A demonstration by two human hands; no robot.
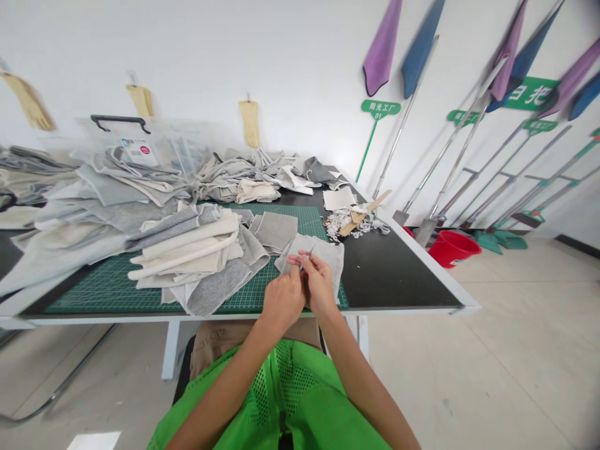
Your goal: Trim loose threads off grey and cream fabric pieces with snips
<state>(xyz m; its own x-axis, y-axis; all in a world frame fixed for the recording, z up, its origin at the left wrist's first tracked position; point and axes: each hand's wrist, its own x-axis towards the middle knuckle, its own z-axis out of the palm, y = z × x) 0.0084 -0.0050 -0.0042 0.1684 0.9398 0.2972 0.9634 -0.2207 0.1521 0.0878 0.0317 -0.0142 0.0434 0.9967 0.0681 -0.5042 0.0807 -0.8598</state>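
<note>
Pinching a soft grey knit cloth piece (313, 257) at its near edge, a person in a bright green mesh vest (290, 394) bends over a green gridded cutting mat (112, 290), in the head-worn view. The left hand (284, 299) and right hand (319, 284) sit close together, each narrowed to a tight pinch, with the fingertips (300, 257) meeting at the cloth. The piece lies at 12 o'clock from the hands and spreads toward 1 o'clock, its longer side running roughly across the table, with the right hand nearer its bulk. A thin metallic glint (305, 257) shows between the fingers, too small to identify, and the fingers hide the cloth beneath it. A stack of cream and grey fabric strips (187, 250) rests at 10 o'clock, and a flat grey fabric square (275, 230) lies at 11. White scraps with a pale wooden strip (349, 222) sit at 1 o'clock on the black tabletop (394, 275). Grey heaps run out of frame at 9 o'clock.
</note>
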